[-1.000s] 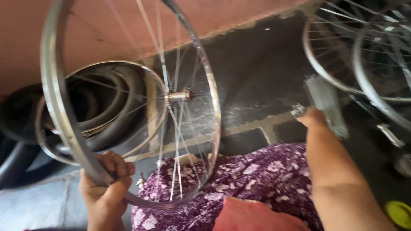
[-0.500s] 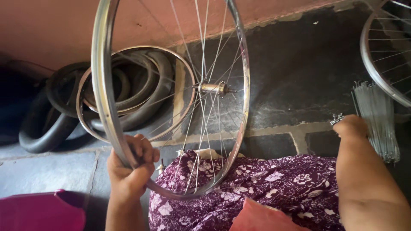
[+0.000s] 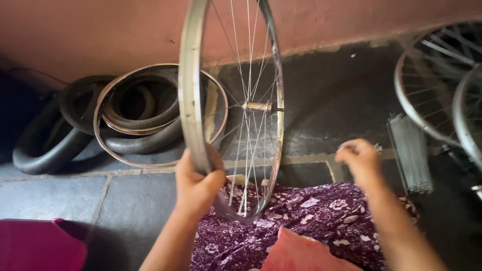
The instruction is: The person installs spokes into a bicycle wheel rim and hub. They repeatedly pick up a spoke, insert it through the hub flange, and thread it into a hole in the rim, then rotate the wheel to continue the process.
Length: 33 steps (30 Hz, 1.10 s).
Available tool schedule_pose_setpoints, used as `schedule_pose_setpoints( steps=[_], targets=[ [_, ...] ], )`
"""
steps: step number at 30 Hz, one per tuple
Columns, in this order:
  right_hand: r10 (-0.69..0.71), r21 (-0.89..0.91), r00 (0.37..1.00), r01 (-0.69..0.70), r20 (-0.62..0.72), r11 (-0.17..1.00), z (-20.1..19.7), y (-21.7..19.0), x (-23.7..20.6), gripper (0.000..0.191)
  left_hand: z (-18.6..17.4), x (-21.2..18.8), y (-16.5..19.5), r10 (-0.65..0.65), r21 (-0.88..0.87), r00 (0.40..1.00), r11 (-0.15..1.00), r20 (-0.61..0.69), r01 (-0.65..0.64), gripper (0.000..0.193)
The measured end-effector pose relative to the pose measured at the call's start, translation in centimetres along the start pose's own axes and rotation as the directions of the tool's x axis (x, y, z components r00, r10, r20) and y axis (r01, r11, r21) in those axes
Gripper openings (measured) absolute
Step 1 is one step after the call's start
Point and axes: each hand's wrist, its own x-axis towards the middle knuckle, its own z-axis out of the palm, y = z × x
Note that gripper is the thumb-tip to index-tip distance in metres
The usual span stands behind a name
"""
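My left hand [image 3: 197, 184] grips the lower rim of a spoked silver bicycle wheel [image 3: 188, 100], held upright and edge-on over my lap, its hub [image 3: 257, 106] at mid-height. My right hand [image 3: 358, 157] hovers to the wheel's right with the fingers curled in. It is apart from the wheel, and a small grey bit shows at its knuckles. I cannot tell whether it holds anything. A bundle of loose spokes [image 3: 410, 153] lies on the floor just right of that hand. Purple flowered cloth [image 3: 321, 216] covers my lap.
Black tyres [image 3: 47, 145] and a bare metal rim [image 3: 108, 145] lean against the reddish wall at the left. More spoked wheels [image 3: 427, 85] stand at the right. A dark pink object [image 3: 35, 246] sits at the lower left on the stone floor.
The view has swung so the wheel now sits mid-frame and more edge-on. My right hand has come away from the spoke bundle, toward the wheel. My left hand keeps its grip on the rim.
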Motion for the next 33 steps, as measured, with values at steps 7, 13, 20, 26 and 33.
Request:
schedule_pose_setpoints(
  steps=[7, 13, 20, 26, 33],
  targets=[
    [-0.195, 0.391, 0.802, -0.052, 0.565, 0.919, 3.7, -6.6, -16.4, 0.006, 8.2, -3.6, 1.4, -0.027, -0.217, 0.996, 0.976, -0.085, 0.007, 0.03],
    [-0.541, 0.41, 0.523, 0.354, 0.658, 0.841, 3.3, -9.7, -20.3, 0.014, 10.3, -6.2, 4.6, -0.177, -0.233, 0.983, 0.959, -0.042, 0.162, 0.03],
    [-0.523, 0.369, 0.623, 0.371, 0.583, 0.853, 3.3, -8.5, -20.4, 0.015, 10.1, -6.7, 5.7, 0.125, 0.265, 0.991, 0.955, 0.055, -0.135, 0.031],
    [-0.576, 0.435, 0.697, 0.401, 0.427, 0.806, 4.1, -8.1, -18.4, 0.012, 5.9, -1.7, 2.7, 0.405, -0.097, 0.775, 0.906, 0.485, -0.413, 0.037],
    [-0.565, 0.481, 0.696, 0.347, 0.444, 0.805, 3.5, -8.0, -18.5, 0.013, 5.5, 1.7, -2.0, 0.344, 0.039, 0.775, 0.903, 0.53, -0.427, 0.022]
  ],
)
